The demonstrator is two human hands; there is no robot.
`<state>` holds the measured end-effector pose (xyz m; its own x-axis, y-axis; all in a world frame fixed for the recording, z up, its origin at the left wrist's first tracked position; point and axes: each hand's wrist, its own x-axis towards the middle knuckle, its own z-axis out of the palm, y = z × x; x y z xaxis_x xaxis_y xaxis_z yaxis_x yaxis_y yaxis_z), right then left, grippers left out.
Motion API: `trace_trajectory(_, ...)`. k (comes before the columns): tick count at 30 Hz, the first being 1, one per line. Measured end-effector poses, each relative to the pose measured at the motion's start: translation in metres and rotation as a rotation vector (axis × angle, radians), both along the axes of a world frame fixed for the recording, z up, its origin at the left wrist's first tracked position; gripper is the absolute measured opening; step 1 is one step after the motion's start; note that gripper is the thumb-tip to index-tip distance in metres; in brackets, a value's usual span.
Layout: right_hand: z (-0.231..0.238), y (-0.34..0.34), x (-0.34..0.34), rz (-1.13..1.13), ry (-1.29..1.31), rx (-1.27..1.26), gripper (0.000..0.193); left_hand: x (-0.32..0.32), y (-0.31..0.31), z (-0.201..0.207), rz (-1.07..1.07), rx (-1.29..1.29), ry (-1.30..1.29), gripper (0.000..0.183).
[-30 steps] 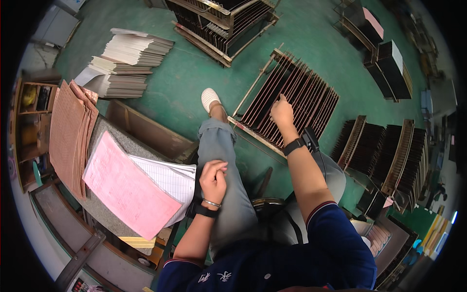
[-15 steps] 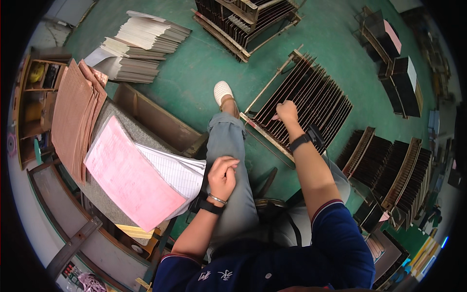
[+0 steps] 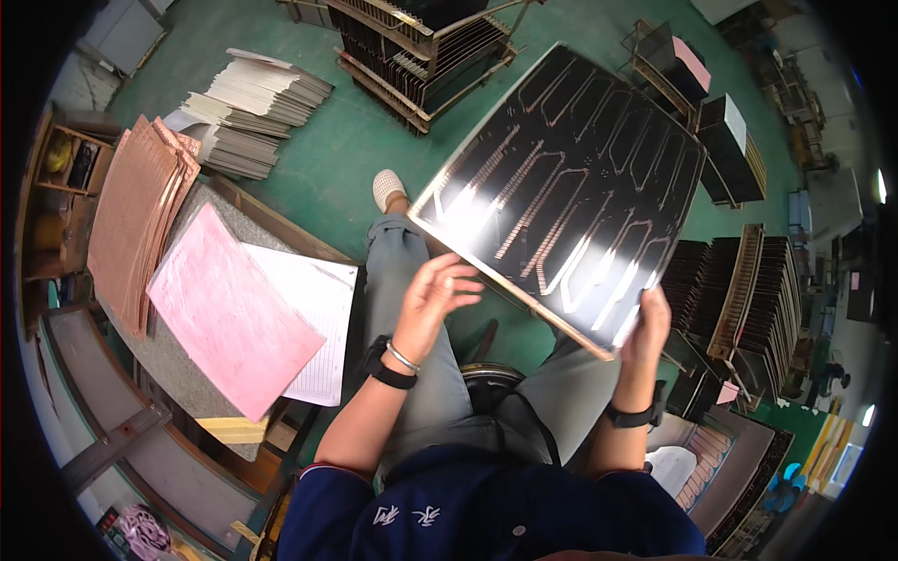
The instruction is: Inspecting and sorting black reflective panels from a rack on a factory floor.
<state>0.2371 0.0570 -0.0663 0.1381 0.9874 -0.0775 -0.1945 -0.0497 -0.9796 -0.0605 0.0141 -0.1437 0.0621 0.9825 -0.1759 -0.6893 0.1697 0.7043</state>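
Note:
A large glossy black circuit board panel [image 3: 561, 192] with copper-coloured traces is held up, tilted, over the space in front of my knees. My right hand [image 3: 647, 332] grips it at the near right corner, with the thumb over its face. By the near left edge is my left hand [image 3: 438, 294], its fingers apart and curved toward the panel; whether a fingertip touches the edge I cannot tell. Bright light reflects off the board's near half. The slotted rack on the floor lies hidden behind it.
To my left a grey bench [image 3: 201, 369] bears a pink sheet [image 3: 234, 313], a ruled paper [image 3: 323, 360] and copper-coloured boards [image 3: 136, 229]. Pale panels [image 3: 248, 107] are stacked on the floor. Filled racks stand ahead [image 3: 421, 56] and at right [image 3: 748, 299].
My right hand has come back from the floor rack, and the black circuit board panel is now in it. My left hand has lifted from my thigh and opened beside the panel.

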Motion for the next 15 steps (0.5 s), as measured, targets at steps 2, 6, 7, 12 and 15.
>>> trace_trajectory(2,0.0,-0.032,-0.028,0.094,0.209,-0.071,0.037,0.021,-0.006,0.038,0.045,-0.034,-0.328,0.041)
trace_trajectory(6,-0.005,-0.07,-0.049,0.227,0.462,-0.196,0.043,0.024,-0.018,0.064,0.185,-0.076,-0.314,0.042)
trace_trajectory(7,-0.017,-0.071,-0.035,0.316,0.605,-0.15,0.042,0.016,-0.022,0.067,0.14,-0.07,-0.317,0.039)
trace_trajectory(12,0.014,-0.05,-0.006,-0.115,0.541,-0.067,0.037,-0.014,-0.044,0.07,0.159,-0.052,-0.214,0.036)
trace_trajectory(15,0.018,-0.048,0.057,0.023,0.593,0.185,0.032,-0.027,-0.056,0.069,0.153,-0.002,-0.184,0.035)
